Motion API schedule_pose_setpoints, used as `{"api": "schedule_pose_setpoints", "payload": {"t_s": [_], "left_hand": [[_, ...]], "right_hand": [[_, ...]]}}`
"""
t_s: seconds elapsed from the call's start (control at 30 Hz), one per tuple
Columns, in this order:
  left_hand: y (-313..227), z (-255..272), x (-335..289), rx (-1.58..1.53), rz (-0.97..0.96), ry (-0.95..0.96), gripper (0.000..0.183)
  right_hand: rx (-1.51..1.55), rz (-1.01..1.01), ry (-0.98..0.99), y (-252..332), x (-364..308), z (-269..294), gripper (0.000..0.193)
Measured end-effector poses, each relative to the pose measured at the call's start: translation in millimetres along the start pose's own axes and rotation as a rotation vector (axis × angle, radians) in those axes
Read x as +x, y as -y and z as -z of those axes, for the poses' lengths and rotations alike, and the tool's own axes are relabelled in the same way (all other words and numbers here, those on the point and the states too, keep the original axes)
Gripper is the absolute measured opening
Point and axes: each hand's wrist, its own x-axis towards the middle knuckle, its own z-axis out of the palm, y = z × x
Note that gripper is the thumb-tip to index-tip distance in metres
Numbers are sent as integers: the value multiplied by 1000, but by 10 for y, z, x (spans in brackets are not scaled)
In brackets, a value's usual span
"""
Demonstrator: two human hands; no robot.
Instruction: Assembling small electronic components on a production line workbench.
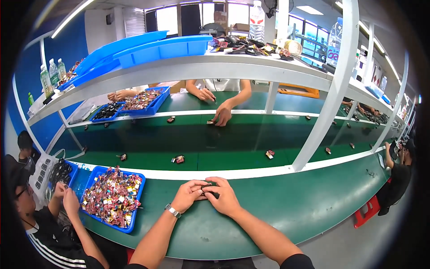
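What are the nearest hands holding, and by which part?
The left hand and right hand hold a small black object; the exact grip is hidden.

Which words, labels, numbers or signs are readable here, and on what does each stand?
Right-hand shelf bottle: large purplish lettering, left unquoted.
Top-centre bottle: label with red marking, too small to read.
Bottles at left: labels too blurred to read.
Small parts in the blue tray: any print is too small to read.
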Motion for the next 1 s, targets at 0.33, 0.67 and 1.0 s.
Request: {"api": "schedule_pose_setpoints", "payload": {"t_s": [0.33,0.67,1.0], "left_hand": [[27,-13,59,-38,-66,69,30],[-44,-55,29,-12,-13,41,32],[-19,-33,26,-19,7,34,31]], "right_hand": [[2,-29,3,34,35,94,21],[-117,177,-137,61,77,67,20],[-239,203,-128,95,74,37,17]]}}
